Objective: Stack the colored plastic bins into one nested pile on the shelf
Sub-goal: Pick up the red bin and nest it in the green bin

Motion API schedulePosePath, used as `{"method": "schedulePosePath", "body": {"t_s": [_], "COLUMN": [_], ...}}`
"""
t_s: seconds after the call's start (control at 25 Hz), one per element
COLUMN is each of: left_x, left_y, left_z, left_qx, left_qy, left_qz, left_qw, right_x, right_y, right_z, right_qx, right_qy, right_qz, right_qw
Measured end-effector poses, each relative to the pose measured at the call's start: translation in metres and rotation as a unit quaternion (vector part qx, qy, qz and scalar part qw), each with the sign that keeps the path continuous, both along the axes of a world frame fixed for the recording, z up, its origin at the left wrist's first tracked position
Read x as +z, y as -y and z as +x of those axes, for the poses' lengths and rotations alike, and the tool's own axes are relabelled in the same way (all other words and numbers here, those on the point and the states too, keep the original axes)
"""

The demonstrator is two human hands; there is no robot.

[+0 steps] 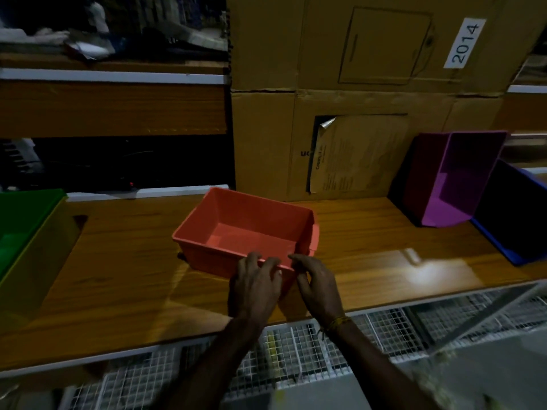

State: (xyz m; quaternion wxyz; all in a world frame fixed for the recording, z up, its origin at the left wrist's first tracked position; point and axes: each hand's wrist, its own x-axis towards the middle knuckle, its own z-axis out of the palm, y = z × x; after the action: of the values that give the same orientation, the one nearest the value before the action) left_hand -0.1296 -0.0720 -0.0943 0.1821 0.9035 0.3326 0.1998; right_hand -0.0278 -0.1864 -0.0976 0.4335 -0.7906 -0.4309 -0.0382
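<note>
An empty orange-red bin [236, 220] sits upright in the middle of the wooden shelf [118, 261]. My left hand [256, 287] and my right hand [316, 281] are both at its near rim, fingers curled over the edge. A green bin nested in a yellow-green one [26, 229] stands at the far left. At the right a purple bin [453, 179] lies tipped on its side, opening toward me, with a blue bin [515, 214] leaning beside it.
Large cardboard boxes [355, 99] stand against the back of the shelf behind the orange-red bin. A white wire mesh rack [296, 347] runs below the shelf's front edge. A dark cluttered upper shelf [112, 45] is at top left.
</note>
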Motion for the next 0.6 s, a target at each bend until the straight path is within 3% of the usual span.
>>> {"method": "schedulePosePath", "body": {"t_s": [0.16, 0.36, 0.48, 0.6], "left_x": [-0.004, -0.001, 0.007, 0.015], "left_y": [0.022, 0.033, 0.029, 0.019], "left_z": [-0.001, -0.012, -0.025, -0.039], "left_qx": [0.021, 0.058, 0.062, 0.077], "left_qy": [0.02, 0.061, 0.065, 0.064], "left_qz": [-0.02, -0.051, -0.102, -0.079], "left_qw": [0.999, 0.995, 0.991, 0.992], "right_x": [0.001, -0.009, -0.01, -0.008], "right_y": [0.016, 0.029, 0.034, 0.034], "right_z": [0.005, 0.023, 0.029, 0.033], "right_qx": [0.022, -0.01, -0.011, -0.013], "right_qy": [-0.007, 0.065, 0.07, 0.061], "right_qz": [0.047, -0.009, -0.015, -0.029], "right_qw": [0.999, 0.998, 0.997, 0.998]}}
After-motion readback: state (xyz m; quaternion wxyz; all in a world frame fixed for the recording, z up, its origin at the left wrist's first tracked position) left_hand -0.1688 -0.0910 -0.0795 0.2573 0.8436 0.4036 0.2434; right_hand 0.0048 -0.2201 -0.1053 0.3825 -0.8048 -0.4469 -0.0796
